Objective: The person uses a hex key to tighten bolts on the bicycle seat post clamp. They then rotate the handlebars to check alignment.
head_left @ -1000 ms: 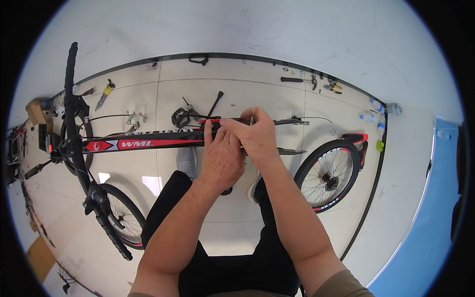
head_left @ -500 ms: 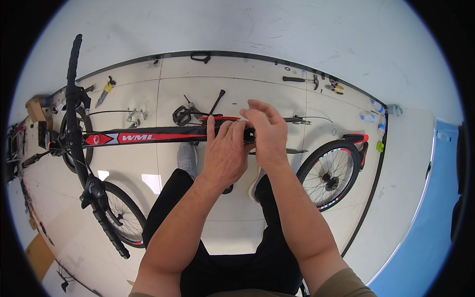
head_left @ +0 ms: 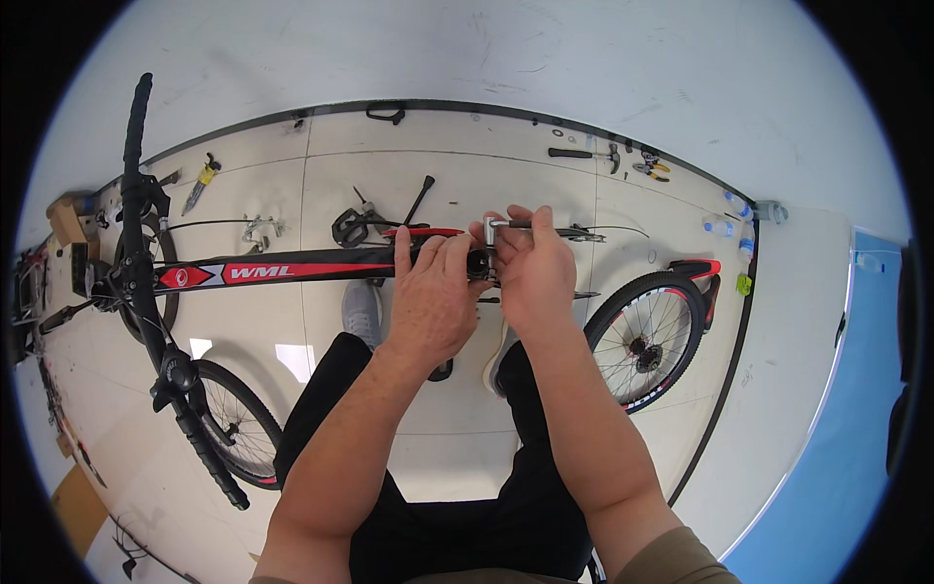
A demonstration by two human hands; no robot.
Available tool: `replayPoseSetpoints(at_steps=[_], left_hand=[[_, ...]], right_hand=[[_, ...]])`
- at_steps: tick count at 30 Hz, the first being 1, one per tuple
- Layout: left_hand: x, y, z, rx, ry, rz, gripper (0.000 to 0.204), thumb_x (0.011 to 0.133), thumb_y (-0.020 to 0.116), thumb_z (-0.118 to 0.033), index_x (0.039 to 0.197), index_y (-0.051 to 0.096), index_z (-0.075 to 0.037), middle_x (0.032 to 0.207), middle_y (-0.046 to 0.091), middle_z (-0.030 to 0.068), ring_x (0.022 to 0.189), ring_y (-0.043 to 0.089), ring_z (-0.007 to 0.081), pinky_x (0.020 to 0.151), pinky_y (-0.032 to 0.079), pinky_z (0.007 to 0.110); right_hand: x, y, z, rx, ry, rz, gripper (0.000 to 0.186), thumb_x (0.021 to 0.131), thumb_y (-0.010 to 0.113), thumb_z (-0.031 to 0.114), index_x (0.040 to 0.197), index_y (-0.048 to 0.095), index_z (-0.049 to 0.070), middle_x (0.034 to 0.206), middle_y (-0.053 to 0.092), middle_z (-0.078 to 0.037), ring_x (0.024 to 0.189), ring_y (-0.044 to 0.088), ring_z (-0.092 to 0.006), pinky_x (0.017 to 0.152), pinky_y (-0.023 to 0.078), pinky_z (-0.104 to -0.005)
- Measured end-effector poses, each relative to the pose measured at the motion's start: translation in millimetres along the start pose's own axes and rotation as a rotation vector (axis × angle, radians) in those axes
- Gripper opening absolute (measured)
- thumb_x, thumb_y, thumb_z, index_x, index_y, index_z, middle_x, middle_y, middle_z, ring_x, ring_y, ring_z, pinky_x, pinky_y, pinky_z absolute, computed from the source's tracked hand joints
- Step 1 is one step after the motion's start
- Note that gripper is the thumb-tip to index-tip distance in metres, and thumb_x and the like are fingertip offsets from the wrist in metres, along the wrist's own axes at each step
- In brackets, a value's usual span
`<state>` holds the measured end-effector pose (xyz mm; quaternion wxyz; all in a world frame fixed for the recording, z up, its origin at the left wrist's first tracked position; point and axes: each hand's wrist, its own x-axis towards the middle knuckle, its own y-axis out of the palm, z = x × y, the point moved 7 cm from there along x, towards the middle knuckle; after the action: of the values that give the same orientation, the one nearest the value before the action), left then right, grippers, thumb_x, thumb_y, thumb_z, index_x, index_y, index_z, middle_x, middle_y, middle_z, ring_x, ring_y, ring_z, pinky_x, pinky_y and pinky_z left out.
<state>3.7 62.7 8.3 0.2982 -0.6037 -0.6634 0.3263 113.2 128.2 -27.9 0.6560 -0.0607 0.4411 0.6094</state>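
A black and red bicycle frame (head_left: pixel 321 265) lies crosswise below me, its drop handlebar (head_left: pixel 139 253) at the left. My left hand (head_left: pixel 433 307) wraps over the rear end of its top tube, right beside the dark, round opening of the seat tube (head_left: pixel 478 263). Just right of that opening, my right hand (head_left: pixel 535 277) curls its fingers around a silver quick-release clamp (head_left: pixel 492 234) with a dark lever. The fingers partly cover the clamp, so how it meets the tube cannot be made out.
To the right a loose wheel (head_left: pixel 637 341) leans near a red and black part. A hammer (head_left: pixel 589 154), pliers (head_left: pixel 652 167) and plastic bottles (head_left: pixel 720 227) lie along the far wall. A pedal (head_left: pixel 348 230) and a silver brake caliper (head_left: pixel 261 231) are beyond the frame.
My right hand has turned and its fingers have curled, bringing the silver clamp and lever into sight. The left hand keeps its grip on the tube.
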Motion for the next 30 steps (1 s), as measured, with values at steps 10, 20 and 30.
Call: replayPoseSetpoints(at_steps=[10,20,30], left_hand=[[0,3,1,0.014,0.027,0.006,0.055,0.089,0.071,-0.018,0.134,0.044,-0.001,0.124,0.062,0.0143,0.127,0.052,0.0315,0.12,0.016,0.061],[-1,2,0,0.014,0.031,-0.006,0.054,0.09,0.07,-0.016,0.135,0.044,-0.001,0.124,0.062,0.0142,0.127,0.052,0.0316,0.12,0.017,0.062],[0,0,0,0.037,0.031,-0.02,0.054,0.089,0.072,-0.021,0.133,0.048,0.001,0.123,0.062,0.0105,0.122,0.054,0.0286,0.119,0.018,0.063]], right_hand=[[26,-34,-33,-0.034,0.25,-0.158,0.025,0.102,0.061,0.033,0.103,0.061,0.008,0.088,0.066,-0.004,0.077,0.062,-0.0182,0.067,0.048,-0.0341],[10,-10,-2,-0.6,-0.021,-0.202,0.035,0.102,0.058,0.034,0.102,0.066,-0.001,0.083,0.062,-0.003,0.071,0.056,-0.0128,0.065,0.046,-0.0288],[8,9,12,-0.574,-0.032,-0.013,0.052,0.106,0.045,0.045,0.108,0.064,-0.003,0.093,0.065,-0.007,0.085,0.06,-0.0172,0.079,0.049,-0.0337]])
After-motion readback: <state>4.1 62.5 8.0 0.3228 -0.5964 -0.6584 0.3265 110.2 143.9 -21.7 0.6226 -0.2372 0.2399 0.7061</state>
